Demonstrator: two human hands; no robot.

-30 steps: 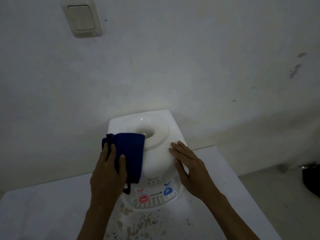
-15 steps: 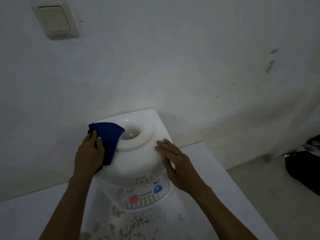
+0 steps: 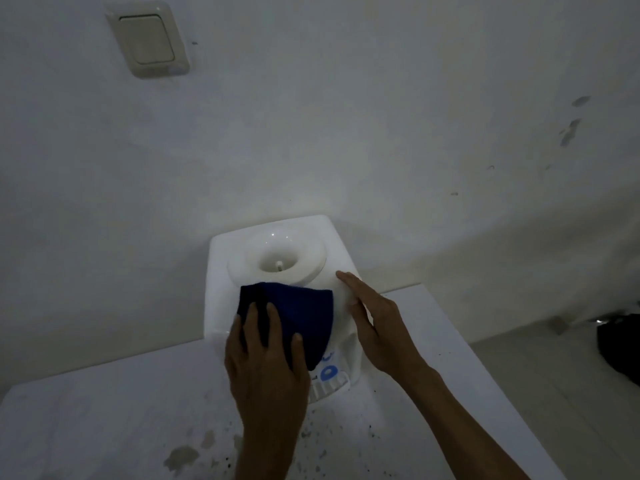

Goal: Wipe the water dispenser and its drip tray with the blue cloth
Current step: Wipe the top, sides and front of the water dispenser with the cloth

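A white water dispenser (image 3: 221,271) stands on a white table against the wall, its round bottle socket facing up. My left hand (image 3: 266,362) presses the blue cloth (image 3: 304,317) flat on the dispenser's front top, just below the socket. My right hand (image 3: 374,320) lies flat, fingers together, against the dispenser's right side. A blue tap (image 3: 328,373) shows under the cloth. Part of the white slotted drip tray (image 3: 330,388) peeks out below it; the rest sits behind my left hand.
The white table (image 3: 104,410) has dark stains and specks near its front. A light switch (image 3: 149,43) sits high on the wall. A dark object (image 3: 620,344) lies on the floor at the right edge.
My left hand slid the blue cloth from the dispenser's top left corner to its front, covering the red tap. My right hand stayed on the right side.
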